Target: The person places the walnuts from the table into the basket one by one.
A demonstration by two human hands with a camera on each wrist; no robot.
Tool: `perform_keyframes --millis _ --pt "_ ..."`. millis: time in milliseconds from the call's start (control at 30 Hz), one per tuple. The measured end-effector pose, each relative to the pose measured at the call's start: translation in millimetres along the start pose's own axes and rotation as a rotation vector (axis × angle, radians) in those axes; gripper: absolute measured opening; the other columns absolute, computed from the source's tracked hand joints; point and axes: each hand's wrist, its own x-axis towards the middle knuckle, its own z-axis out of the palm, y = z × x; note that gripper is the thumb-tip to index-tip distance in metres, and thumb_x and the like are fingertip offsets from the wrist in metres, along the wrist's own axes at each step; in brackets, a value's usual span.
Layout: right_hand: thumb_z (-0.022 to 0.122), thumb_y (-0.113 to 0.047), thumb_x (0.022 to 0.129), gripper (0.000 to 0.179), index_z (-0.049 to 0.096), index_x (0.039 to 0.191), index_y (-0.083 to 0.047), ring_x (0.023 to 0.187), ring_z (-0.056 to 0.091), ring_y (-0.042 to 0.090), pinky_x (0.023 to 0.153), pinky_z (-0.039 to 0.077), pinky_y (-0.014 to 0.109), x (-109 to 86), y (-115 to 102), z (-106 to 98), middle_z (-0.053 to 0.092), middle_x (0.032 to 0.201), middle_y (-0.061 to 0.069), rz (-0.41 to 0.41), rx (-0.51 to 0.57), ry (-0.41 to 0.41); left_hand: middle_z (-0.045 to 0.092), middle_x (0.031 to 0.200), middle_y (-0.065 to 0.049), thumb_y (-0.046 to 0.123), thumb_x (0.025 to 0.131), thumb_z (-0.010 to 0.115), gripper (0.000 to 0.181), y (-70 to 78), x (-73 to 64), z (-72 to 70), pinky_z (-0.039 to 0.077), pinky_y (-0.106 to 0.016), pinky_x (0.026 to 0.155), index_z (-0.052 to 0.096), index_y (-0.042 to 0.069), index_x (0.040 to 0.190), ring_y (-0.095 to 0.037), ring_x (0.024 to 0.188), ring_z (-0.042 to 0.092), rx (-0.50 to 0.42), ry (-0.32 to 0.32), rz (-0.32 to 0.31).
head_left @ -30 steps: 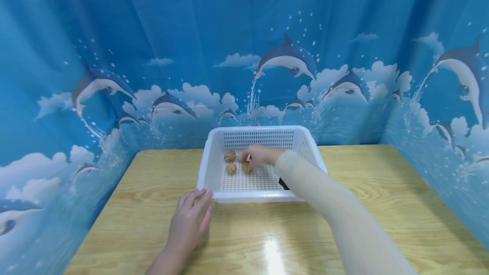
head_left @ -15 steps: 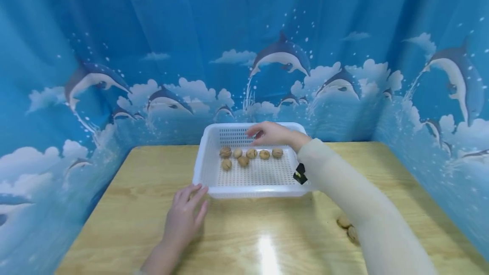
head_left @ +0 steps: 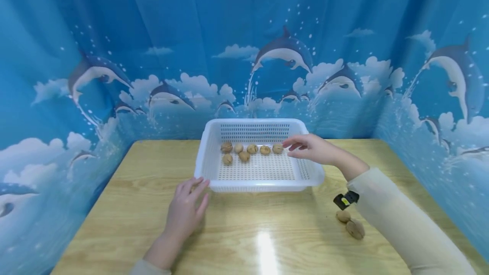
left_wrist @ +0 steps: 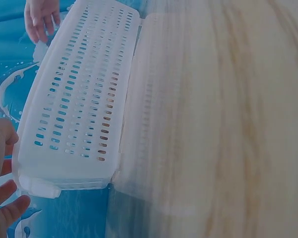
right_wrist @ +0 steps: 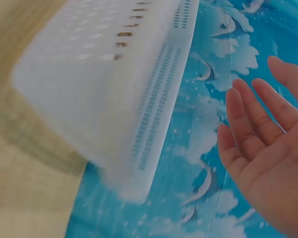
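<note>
A white perforated plastic basket point(head_left: 259, 185) stands on the wooden table, with several walnuts point(head_left: 244, 156) on its floor toward the back left. My left hand point(head_left: 186, 207) rests its fingertips at the basket's front left corner; the left wrist view has those fingers point(left_wrist: 5, 191) right at the rim. Over the basket's right side is my right hand point(head_left: 311, 147), fingers loosely bent and holding nothing. Its palm point(right_wrist: 273, 168) faces the camera in the right wrist view, apart from the basket wall. Two more walnuts point(head_left: 355, 228) lie on the table below the right forearm.
The wooden table point(head_left: 126, 207) extends on both sides of the basket and in front of it. A blue dolphin-print curtain point(head_left: 244, 54) hangs behind and along both sides. A small black device point(head_left: 346, 200) is worn at the right wrist.
My right hand has drawn back from among the walnuts to the basket's right side, leaving more walnuts in sight. The two table walnuts have come into view. My left hand stays at the corner.
</note>
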Motion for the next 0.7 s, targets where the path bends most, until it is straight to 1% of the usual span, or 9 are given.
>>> perform_keyframes --millis 133,200,300,367,467,600,700 --pt "0.056 -0.022 0.094 0.04 0.052 0.128 -0.002 0.105 0.057 0.024 0.087 0.051 0.04 -28.0 17 4 0.056 0.123 0.014 0.043 0.063 0.057 0.062 0.109 -0.018 0.006 0.073 0.072 0.035 0.3 0.5 0.3 0.057 -0.046 0.071 0.067 0.002 0.107 -0.039 0.098 0.055 -0.014 -0.002 0.004" --pt "0.056 -0.02 0.094 0.04 0.052 0.127 0.001 0.104 0.057 0.026 0.084 0.053 0.036 -42.0 27 6 0.056 0.122 0.017 0.049 0.104 0.086 0.062 0.109 -0.018 0.005 0.073 0.073 0.035 0.7 1.8 0.8 0.057 -0.047 0.071 0.067 0.001 0.107 -0.039 0.098 0.055 -0.023 -0.004 0.007" --pt "0.055 -0.017 0.094 0.04 0.051 0.127 0.004 0.105 0.056 0.03 0.082 0.053 0.031 -62.1 40 9 0.055 0.122 0.02 0.06 0.148 0.123 0.062 0.11 -0.018 0.005 0.072 0.073 0.036 1.7 3.6 1.4 0.056 -0.047 0.072 0.067 0.001 0.107 -0.039 0.099 0.055 -0.027 -0.003 0.01" --pt "0.054 -0.016 0.095 0.039 0.05 0.127 0.005 0.105 0.056 0.032 0.082 0.053 0.029 -74.5 48 10 0.055 0.123 0.021 0.06 0.162 0.141 0.062 0.109 -0.018 0.006 0.072 0.074 0.035 2.1 3.9 1.6 0.056 -0.048 0.073 0.067 0.002 0.107 -0.039 0.099 0.055 -0.024 0.0 0.008" --pt "0.053 -0.017 0.095 0.038 0.051 0.127 0.004 0.107 0.055 0.031 0.083 0.052 0.026 -92.7 58 13 0.055 0.123 0.02 0.08 0.156 0.168 0.062 0.109 -0.018 0.008 0.074 0.073 0.034 1.8 2.9 1.6 0.056 -0.049 0.073 0.067 0.002 0.107 -0.04 0.099 0.055 -0.018 0.004 -0.002" --pt "0.052 -0.017 0.096 0.038 0.049 0.128 0.004 0.105 0.056 0.014 0.083 0.052 0.023 -114.0 68 16 0.055 0.123 0.022 0.115 0.151 0.199 0.062 0.11 -0.017 0.009 0.075 0.072 0.034 0.4 1.2 1.2 0.055 -0.049 0.074 0.067 0.003 0.108 -0.04 0.1 0.055 -0.014 0.001 -0.015" --pt "0.051 -0.016 0.096 0.039 0.048 0.129 0.006 0.103 0.056 0.005 0.082 0.052 0.022 -127.8 74 17 0.054 0.123 0.024 0.138 0.144 0.2 0.062 0.11 -0.017 0.009 0.075 0.072 0.034 0.1 0.6 0.4 0.056 -0.049 0.074 0.067 0.004 0.108 -0.04 0.101 0.055 -0.008 -0.003 -0.022"
